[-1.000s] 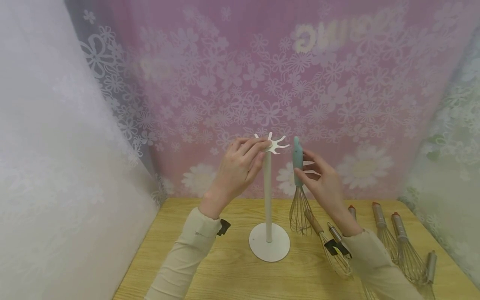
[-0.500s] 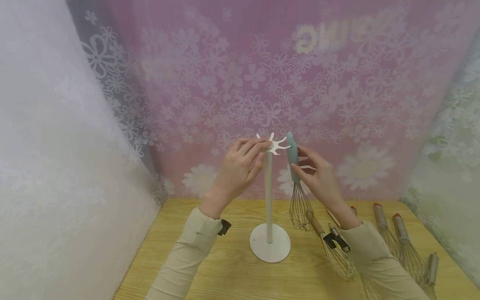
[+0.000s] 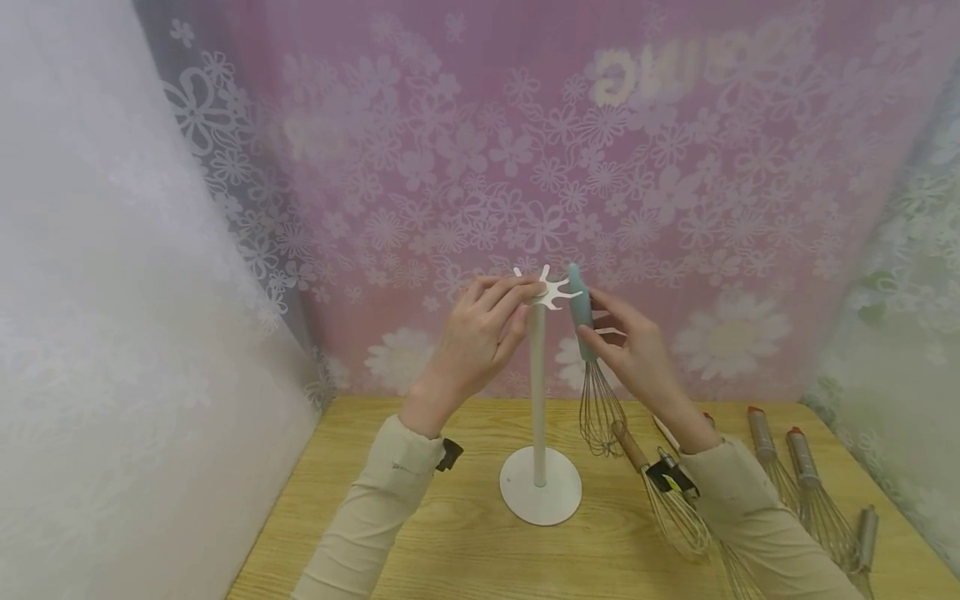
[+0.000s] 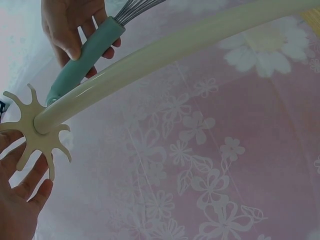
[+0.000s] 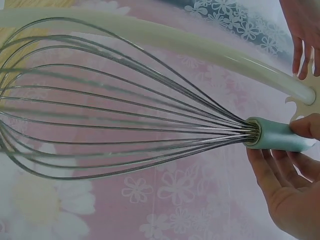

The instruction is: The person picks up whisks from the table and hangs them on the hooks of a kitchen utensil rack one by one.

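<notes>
A white stand with a pronged top (image 3: pixel 553 292) rises on a pole (image 3: pixel 537 392) from a round base (image 3: pixel 540 492). The left hand (image 3: pixel 480 325) lies over that top, its fingers extended across the centre; from below, the left wrist view shows its fingers (image 4: pixel 32 185) against the prongs. Between thumb and fingers, the right hand (image 3: pixel 633 346) holds a teal-handled whisk (image 3: pixel 581 321) upright, wires (image 5: pixel 125 115) hanging down. The upper end of its handle meets a prong on the right side; whether the prong passes through a hole in it I cannot tell.
Several more whisks lie on the wood-grain table (image 3: pixel 420 533) at the right: a wooden-handled one (image 3: pixel 660 492), red-tipped ones such as this metal-handled whisk (image 3: pixel 806 475), partly behind the right sleeve (image 3: pixel 757 517). A pink flowered cloth (image 3: pixel 465 167) hangs behind.
The right hand has moved left and slightly up with the whisk, from beside the stand's top to against a prong. The handle now tilts leftward at its top. The left hand stays put.
</notes>
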A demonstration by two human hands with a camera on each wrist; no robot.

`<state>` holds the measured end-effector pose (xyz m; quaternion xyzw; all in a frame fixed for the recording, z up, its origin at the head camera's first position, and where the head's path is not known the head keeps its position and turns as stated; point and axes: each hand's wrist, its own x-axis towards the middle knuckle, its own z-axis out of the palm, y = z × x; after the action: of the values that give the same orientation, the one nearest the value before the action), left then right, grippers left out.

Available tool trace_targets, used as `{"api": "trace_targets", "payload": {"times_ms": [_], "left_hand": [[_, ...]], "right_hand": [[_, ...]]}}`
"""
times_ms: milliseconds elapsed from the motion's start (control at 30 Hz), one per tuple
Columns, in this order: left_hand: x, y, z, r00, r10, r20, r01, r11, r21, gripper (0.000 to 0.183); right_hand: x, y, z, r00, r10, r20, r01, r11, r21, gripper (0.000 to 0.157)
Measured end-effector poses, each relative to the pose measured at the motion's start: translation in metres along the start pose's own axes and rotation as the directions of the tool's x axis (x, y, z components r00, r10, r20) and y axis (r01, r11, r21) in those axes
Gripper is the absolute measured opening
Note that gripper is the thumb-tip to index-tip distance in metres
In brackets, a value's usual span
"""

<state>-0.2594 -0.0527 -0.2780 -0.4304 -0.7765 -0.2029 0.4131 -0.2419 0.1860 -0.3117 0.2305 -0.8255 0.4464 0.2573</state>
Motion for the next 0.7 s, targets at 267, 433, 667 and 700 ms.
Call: {"api": "trace_targets", "payload": {"times_ms": [267, 433, 667, 700], "left_hand": [[0.001, 0.002, 0.0, 1.0, 0.005, -0.018, -0.005, 1.0, -0.009, 0.039], [0.001, 0.002, 0.0, 1.0, 0.002, -0.022, -0.003, 1.0, -0.013, 0.039], [0.001, 0.002, 0.0, 1.0, -0.004, -0.013, 0.003, 1.0, -0.016, 0.039], [0.001, 0.002, 0.0, 1.0, -0.004, -0.013, 0.003, 1.0, -0.016, 0.038]], "right_hand": [[0.002, -0.002, 0.002, 0.999, -0.021, 0.038, 0.02, 0.999, 0.028, 0.051], [0.001, -0.001, 0.008, 0.996, -0.054, 0.068, 0.051, 0.998, 0.046, 0.049], [0.001, -0.001, 0.014, 0.996, -0.043, 0.081, 0.036, 0.996, 0.076, 0.049], [0.001, -0.001, 0.014, 0.996, -0.035, 0.086, 0.028, 0.996, 0.08, 0.049]]}}
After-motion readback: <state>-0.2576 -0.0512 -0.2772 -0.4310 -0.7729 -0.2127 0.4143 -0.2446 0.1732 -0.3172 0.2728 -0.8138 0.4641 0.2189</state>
